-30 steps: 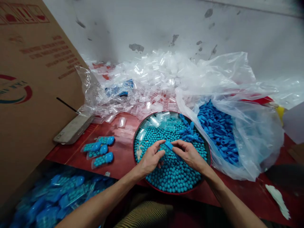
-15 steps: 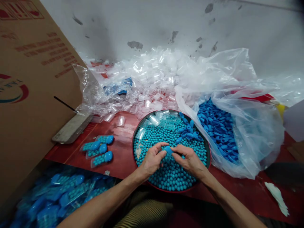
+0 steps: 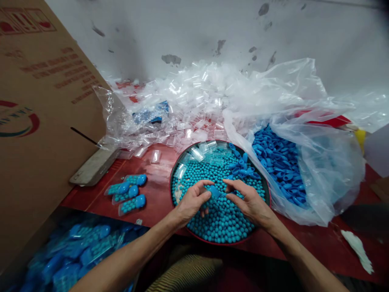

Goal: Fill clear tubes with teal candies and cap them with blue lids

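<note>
Over the round tray [image 3: 174, 178] of turquoise beads [image 3: 221, 223], the left hand [image 3: 191, 201] keeps its grip pinched on a small blue scoop [image 3: 213, 191]. The right hand [image 3: 251, 202] has just let go, fingers apart beside it, handing the piece fully leftward.

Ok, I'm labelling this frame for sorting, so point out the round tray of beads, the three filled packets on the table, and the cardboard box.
round tray [image 3: 265, 190], head view, on its dark right rim.
filled packets [image 3: 127, 194], head view, on the middle packet.
cardboard box [image 3: 45, 134], head view, on its printed side.
</note>
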A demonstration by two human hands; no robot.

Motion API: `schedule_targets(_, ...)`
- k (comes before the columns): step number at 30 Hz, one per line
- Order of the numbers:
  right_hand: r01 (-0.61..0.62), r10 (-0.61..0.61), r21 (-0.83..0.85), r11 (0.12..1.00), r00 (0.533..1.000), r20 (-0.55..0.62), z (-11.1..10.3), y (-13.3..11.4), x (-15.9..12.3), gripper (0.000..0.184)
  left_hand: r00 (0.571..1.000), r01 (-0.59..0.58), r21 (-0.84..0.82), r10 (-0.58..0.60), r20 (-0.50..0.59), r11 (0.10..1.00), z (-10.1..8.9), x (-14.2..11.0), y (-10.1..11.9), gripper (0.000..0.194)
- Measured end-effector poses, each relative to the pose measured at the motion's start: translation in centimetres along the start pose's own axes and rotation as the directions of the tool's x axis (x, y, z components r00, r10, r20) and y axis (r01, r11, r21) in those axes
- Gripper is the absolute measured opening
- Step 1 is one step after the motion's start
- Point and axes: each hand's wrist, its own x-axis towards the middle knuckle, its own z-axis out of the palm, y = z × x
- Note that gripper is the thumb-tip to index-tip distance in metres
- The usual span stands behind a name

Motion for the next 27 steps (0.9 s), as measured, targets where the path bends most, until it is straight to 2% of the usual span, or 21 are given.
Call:
schedule_targets(2, -0.007, 0.009, 0.07, 0.997, 0.999, -0.031, -0.3, 0.0, 0.5, 0.034, 0.998, 0.0, 0.0, 0.0, 0.063, 1.0, 0.1, -0.2, 0.0, 0.033)
schedule_targets(4, -0.054, 0.069, 0.233, 0.971, 0.996, -0.059, 0.2, 0.1, 1.0, 0.033, 0.992, -0.001, -0.001, 0.001, 0.126, 1.0, 0.3, -0.3, -0.1, 0.032)
schedule_targets(6, -0.13, 0.184, 0.421, 0.898, 0.979, -0.089, 1.2, 0.3, 1.3, 0.034, 0.989, -0.018, 0.003, 0.018, 0.144, 1.0, 0.5, -0.4, -0.3, 0.03)
schedule_targets(8, -0.208, 0.311, 0.522, 0.827, 0.943, -0.117, 2.3, 0.4, 1.4, 0.031, 0.993, -0.042, 0.012, 0.041, 0.108, 0.999, 0.8, -0.3, -0.4, 0.029)
schedule_targets(10, -0.255, 0.372, 0.498, 0.829, 0.916, -0.151, 3.1, 0.1, 1.0, 0.026, 0.998, -0.056, 0.031, 0.054, 0.041, 0.998, 1.1, -0.3, -0.5, 0.032)
schedule_targets(12, -0.229, 0.327, 0.411, 0.883, 0.927, -0.185, 3.7, -0.4, 0.4, 0.029, 0.997, -0.071, 0.038, 0.072, -0.028, 0.997, 1.5, -0.3, -0.4, 0.04)
schedule_targets(15, -0.138, 0.198, 0.296, 0.945, 0.963, -0.182, 4.2, -1.1, -0.5, 0.055, 0.986, -0.129, 0.021, 0.13, -0.101, 0.991, 2.0, -0.2, 0.1, 0.047)
schedule_targets(17, -0.129, 0.176, 0.278, 0.952, 0.973, -0.151, 4.6, -1.3, -0.9, 0.078, 0.981, -0.164, 0.018, 0.165, -0.104, 0.986, 2.2, -0.1, 0.3, 0.044)
schedule_targets(18, -0.139, 0.186, 0.3, 0.944, 0.973, -0.133, 4.7, -1.3, -0.9, 0.08, 0.98, -0.173, 0.024, 0.175, -0.097, 0.985, 2.2, -0.1, 0.4, 0.042)
schedule_targets(22, -0.201, 0.262, 0.43, 0.88, 0.961, -0.087, 4.4, -1.2, -0.5, 0.048, 0.986, -0.156, 0.084, 0.16, -0.049, 0.984, 1.9, -0.1, 0.2, 0.042)
schedule_targets(24, -0.229, 0.297, 0.48, 0.847, 0.952, -0.071, 3.8, -1.2, -0.2, 0.04, 0.987, -0.154, 0.141, 0.159, -0.027, 0.978, 1.5, -0.1, 0.0, 0.041)
schedule_targets(27, -0.294, 0.356, 0.615, 0.731, 0.934, 0.023, 2.7, -1.1, 0.2, 0.033, 0.982, -0.181, 0.253, 0.189, -0.007, 0.95, 1.1, -0.3, -0.2, 0.035)
